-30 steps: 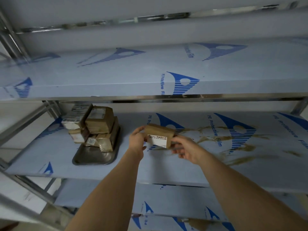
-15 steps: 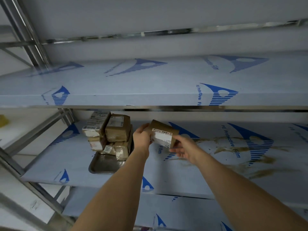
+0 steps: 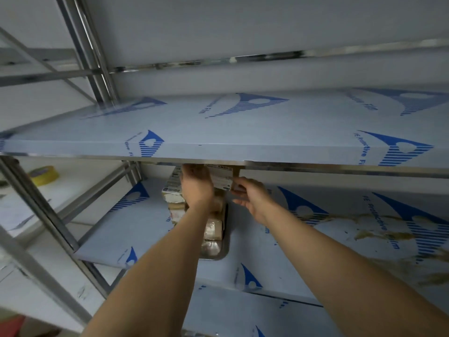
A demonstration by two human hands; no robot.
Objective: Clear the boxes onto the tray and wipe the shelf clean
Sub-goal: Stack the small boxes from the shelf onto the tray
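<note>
A small brown box with a white label is held between both hands above the pile of boxes on the metal tray. My left hand grips its left side; my right hand holds its right lower corner with thumb and fingers. The box's top is hidden behind the front edge of the upper shelf. The tray stands on the middle shelf, mostly hidden by my left forearm. Brown smears stain the shelf to the right.
A yellow tape roll lies on a white surface at the left, beyond the rack's steel posts. Another film-covered shelf lies below. The upper shelf hangs low over the tray.
Both hands have carried the box left and further in, from over the bare shelf to above the pile on the tray. The camera has tilted up and swung left.
</note>
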